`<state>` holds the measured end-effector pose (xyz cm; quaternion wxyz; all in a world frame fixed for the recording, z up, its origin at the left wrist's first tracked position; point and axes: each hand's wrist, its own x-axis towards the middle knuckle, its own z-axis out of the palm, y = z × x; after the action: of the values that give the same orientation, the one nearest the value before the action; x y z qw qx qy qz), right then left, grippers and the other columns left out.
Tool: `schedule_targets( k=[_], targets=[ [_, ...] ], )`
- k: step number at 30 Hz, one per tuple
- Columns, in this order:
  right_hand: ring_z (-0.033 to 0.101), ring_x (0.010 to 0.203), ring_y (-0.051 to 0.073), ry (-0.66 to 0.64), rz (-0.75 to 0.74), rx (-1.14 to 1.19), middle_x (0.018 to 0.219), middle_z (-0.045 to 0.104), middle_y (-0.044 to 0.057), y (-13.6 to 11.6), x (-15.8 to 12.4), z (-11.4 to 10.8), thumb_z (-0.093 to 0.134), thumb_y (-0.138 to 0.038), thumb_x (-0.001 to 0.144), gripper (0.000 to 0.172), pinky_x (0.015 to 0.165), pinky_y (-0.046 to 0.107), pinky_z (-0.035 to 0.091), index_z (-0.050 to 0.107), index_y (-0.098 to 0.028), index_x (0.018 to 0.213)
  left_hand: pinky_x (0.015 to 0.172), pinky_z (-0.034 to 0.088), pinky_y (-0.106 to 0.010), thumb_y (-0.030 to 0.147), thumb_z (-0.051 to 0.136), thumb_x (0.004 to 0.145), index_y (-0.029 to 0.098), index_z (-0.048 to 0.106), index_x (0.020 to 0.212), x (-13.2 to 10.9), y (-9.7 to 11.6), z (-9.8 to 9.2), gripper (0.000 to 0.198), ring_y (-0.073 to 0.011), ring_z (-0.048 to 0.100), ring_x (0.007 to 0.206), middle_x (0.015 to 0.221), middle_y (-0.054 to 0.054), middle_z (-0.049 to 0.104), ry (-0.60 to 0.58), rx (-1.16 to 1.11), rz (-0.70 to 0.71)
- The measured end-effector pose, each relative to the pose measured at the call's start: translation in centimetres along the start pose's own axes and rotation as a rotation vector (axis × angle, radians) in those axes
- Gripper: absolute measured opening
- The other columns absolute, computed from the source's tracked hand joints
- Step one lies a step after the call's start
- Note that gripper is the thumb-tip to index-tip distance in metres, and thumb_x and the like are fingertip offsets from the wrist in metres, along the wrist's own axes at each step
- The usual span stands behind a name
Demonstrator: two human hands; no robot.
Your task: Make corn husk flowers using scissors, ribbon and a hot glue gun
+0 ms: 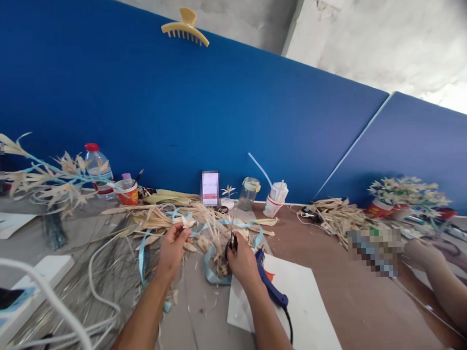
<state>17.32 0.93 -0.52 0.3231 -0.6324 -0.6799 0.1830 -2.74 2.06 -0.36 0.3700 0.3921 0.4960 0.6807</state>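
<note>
My left hand (172, 252) pinches a small pale piece of dried husk (188, 224) between thumb and fingertips. A pair of scissors (231, 240) with dark handles is in my right hand (242, 262), its blades pointing up and away from me. Whether the blades are parted is too small to tell. Between and beyond my hands lies a heap of dry husk strips (210, 228). A light blue ribbon roll (211, 270) sits just left of my right hand. Beside my right wrist, a dark blue hot glue gun (275, 288) rests on a white sheet (307, 307).
White cables (92, 272) and a power strip (49, 276) lie at left, near thin wires. Along the blue partition (216, 109) stand a bottle (99, 167), a red cup (127, 194), a phone (210, 188) and a jar (248, 195). Another person's hand (420, 252) is at right.
</note>
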Motion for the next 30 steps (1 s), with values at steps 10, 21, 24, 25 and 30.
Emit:
schedule_targets(
  k=[10,21,24,25,30],
  targets=[
    [0.065,0.100,0.030,0.004,0.107,-0.051,0.110,0.068,0.017,-0.3,-0.1,0.2,0.052,-0.023,0.084,0.059,0.084,0.038,0.046,0.039,-0.009,0.140,0.051,0.041,-0.026,0.055,0.064,0.068,0.021,0.055,0.074,-0.3,0.2,0.4,0.036,-0.0127,0.049,0.051,0.064,0.002,0.061,-0.067,0.027,0.010],
    [0.062,0.104,0.028,0.052,-0.072,-0.159,0.122,0.060,0.019,-2.6,-1.0,1.1,0.048,-0.015,0.083,0.040,0.087,0.036,0.047,0.060,-0.011,0.120,0.051,0.044,-0.026,0.055,0.067,0.067,0.019,0.057,0.083,0.2,-0.7,-0.3,0.040,-0.0135,0.053,0.052,0.064,0.002,0.063,0.109,-0.052,0.016],
    [0.059,0.107,0.026,0.194,-0.166,-0.121,0.123,0.057,0.018,-2.9,-0.9,0.6,0.044,-0.007,0.077,0.038,0.091,0.037,0.045,0.067,-0.012,0.107,0.051,0.044,-0.026,0.056,0.065,0.068,0.019,0.057,0.083,0.2,-0.8,-0.3,0.040,-0.0136,0.053,0.052,0.065,0.001,0.063,0.133,-0.038,0.017],
    [0.058,0.107,0.026,0.249,-0.201,-0.086,0.119,0.059,0.017,-3.0,-0.8,0.2,0.042,-0.006,0.075,0.037,0.092,0.037,0.043,0.069,-0.013,0.100,0.051,0.044,-0.026,0.056,0.065,0.068,0.019,0.057,0.083,0.2,-0.9,-0.3,0.040,-0.0136,0.053,0.052,0.065,0.001,0.063,0.136,-0.036,0.019],
    [0.060,0.082,0.021,0.245,-0.170,0.144,0.081,0.068,0.007,-4.5,0.3,-1.1,0.042,-0.015,0.082,0.032,0.082,0.034,0.045,0.068,-0.017,0.102,0.050,0.043,-0.025,0.053,0.063,0.071,0.019,0.058,0.084,0.2,-1.1,-0.2,0.038,-0.0125,0.052,0.051,0.065,0.001,0.062,0.134,-0.052,0.026]
  ],
)
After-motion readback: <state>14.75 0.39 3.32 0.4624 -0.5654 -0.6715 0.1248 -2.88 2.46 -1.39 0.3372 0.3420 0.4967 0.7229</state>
